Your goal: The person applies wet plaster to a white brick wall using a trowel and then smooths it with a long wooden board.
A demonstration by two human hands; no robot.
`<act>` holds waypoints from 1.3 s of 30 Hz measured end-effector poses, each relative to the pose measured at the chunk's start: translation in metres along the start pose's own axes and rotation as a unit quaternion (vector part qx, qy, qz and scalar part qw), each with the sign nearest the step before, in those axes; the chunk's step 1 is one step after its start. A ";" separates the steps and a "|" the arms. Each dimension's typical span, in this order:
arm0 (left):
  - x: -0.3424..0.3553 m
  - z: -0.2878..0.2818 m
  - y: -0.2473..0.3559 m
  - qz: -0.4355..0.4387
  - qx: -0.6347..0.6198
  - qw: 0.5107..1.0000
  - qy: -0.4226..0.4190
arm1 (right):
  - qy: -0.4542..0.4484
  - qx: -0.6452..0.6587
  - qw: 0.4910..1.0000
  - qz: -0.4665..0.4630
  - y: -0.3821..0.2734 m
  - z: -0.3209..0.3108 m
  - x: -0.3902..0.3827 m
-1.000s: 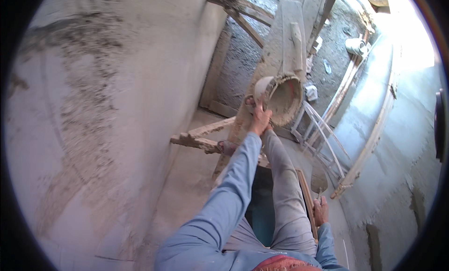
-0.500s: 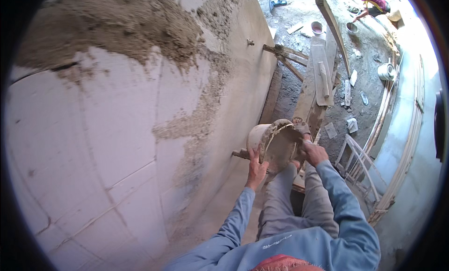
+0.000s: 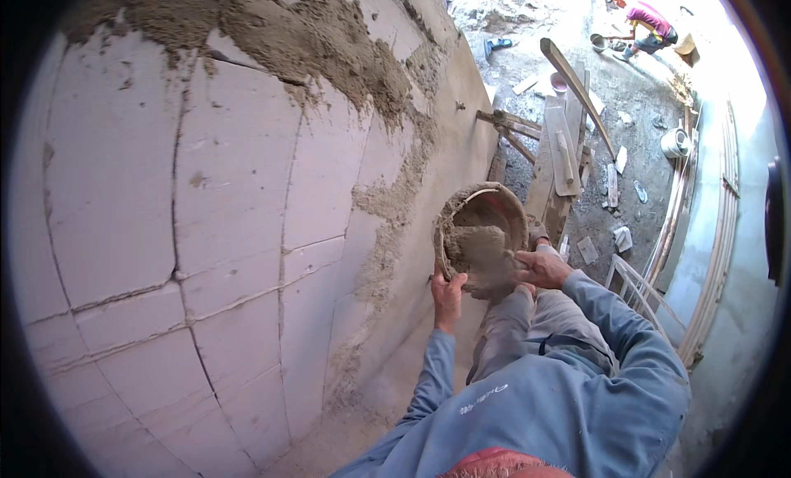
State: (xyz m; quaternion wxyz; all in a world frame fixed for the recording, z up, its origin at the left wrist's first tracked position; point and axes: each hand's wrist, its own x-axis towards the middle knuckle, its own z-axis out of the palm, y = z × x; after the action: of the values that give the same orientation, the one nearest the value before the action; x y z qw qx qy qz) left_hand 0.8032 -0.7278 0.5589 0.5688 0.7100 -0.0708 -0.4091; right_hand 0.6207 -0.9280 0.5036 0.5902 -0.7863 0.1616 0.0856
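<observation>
A mortar-caked bucket (image 3: 521,213) tilts towards me, with wet grey mortar (image 3: 474,246) inside. My left hand (image 3: 447,298) grips its near left rim, the thumb over the edge. At its right side my right hand (image 3: 542,269) is closed on a trowel (image 3: 493,272), whose blade is smeared by motion over the mortar; its handle is mostly hidden by the fingers. On my left stands a block wall (image 3: 235,189), with a rough band of fresh mortar (image 3: 317,45) across its upper part.
Beyond the bucket, a long plastering float (image 3: 565,152) lies on a plank (image 3: 540,181). A wooden beam (image 3: 577,91) slants over it. Far right, a co-worker (image 3: 651,25) bends by a bucket (image 3: 598,43). A white bucket (image 3: 676,143) and long poles (image 3: 715,272) line the right side.
The bucket has tipped so its opening faces me more, showing the mortar inside. My right hand and the trowel have moved slightly left over it. The view has shifted, showing more wall.
</observation>
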 end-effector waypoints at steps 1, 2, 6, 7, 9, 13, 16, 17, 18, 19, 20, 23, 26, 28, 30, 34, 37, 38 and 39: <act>-0.006 0.005 0.009 -0.041 -0.028 0.999 0.018 | 0.004 -0.003 1.000 -0.004 -0.008 -0.003 -0.003; -0.006 0.009 0.012 -0.035 -0.028 0.999 0.016 | 0.018 -0.087 0.995 0.052 -0.016 -0.007 -0.006; -0.005 0.026 0.018 -0.061 -0.101 0.990 0.079 | 0.019 -0.144 0.986 0.076 -0.046 -0.034 -0.021; -0.008 0.029 0.015 -0.067 -0.122 0.986 0.096 | 0.002 -0.125 0.990 0.070 -0.053 -0.037 -0.030; -0.008 0.014 -0.015 -0.045 -0.153 0.982 0.103 | 0.020 -0.101 0.994 0.029 -0.053 -0.017 -0.036; -0.011 0.008 -0.007 -0.064 -0.191 0.973 0.114 | 0.009 -0.095 0.993 0.076 -0.055 -0.003 -0.020; -0.030 -0.015 0.000 -0.099 -0.194 0.965 0.147 | -0.006 0.276 0.955 0.105 -0.099 -0.005 -0.014; -0.041 -0.027 -0.008 -0.097 -0.192 0.965 0.148 | -0.007 0.277 0.955 0.102 -0.110 -0.010 -0.008; -0.047 -0.036 -0.010 -0.076 -0.207 0.963 0.156 | 0.030 0.297 0.954 0.026 -0.122 -0.026 0.003; -0.051 -0.045 -0.011 -0.055 -0.220 0.961 0.159 | 0.069 0.315 0.945 -0.051 -0.139 -0.045 0.015; -0.060 -0.060 -0.021 -0.043 -0.195 0.964 0.176 | 0.094 0.324 0.939 -0.069 -0.167 -0.065 0.021; -0.105 -0.103 -0.048 0.005 -0.097 0.976 0.197 | 0.195 0.349 0.888 -0.225 -0.228 -0.116 0.048; -0.159 -0.118 -0.054 0.081 0.018 0.968 0.236 | 0.341 0.355 0.796 -0.351 -0.285 -0.160 0.069; -0.187 -0.120 -0.037 -0.050 -0.139 0.937 0.316 | 0.474 0.358 0.721 -0.356 -0.321 -0.191 0.080; -0.219 -0.138 -0.052 -0.032 -0.149 0.927 0.342 | 0.594 0.369 0.626 -0.346 -0.356 -0.210 0.106; -0.240 -0.140 -0.053 -0.057 -0.146 0.901 0.405 | 0.844 0.151 0.465 -0.221 -0.364 -0.244 0.227; -0.241 -0.150 -0.071 -0.052 -0.177 0.912 0.368 | 0.473 0.044 0.831 -0.289 -0.333 -0.144 0.268; -0.249 -0.151 -0.073 -0.049 -0.181 0.909 0.373 | 0.322 0.069 0.874 -0.357 -0.328 -0.083 0.254; -0.261 -0.141 -0.064 -0.041 -0.192 0.901 0.387 | 0.182 0.120 0.887 -0.407 -0.324 -0.026 0.220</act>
State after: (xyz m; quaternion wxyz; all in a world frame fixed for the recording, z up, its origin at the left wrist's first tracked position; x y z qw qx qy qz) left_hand 0.7022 -0.4520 0.6364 0.6596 0.6916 0.2636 -0.1305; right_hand 0.9401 -0.9055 0.7316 0.6234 -0.7077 -0.0594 -0.3271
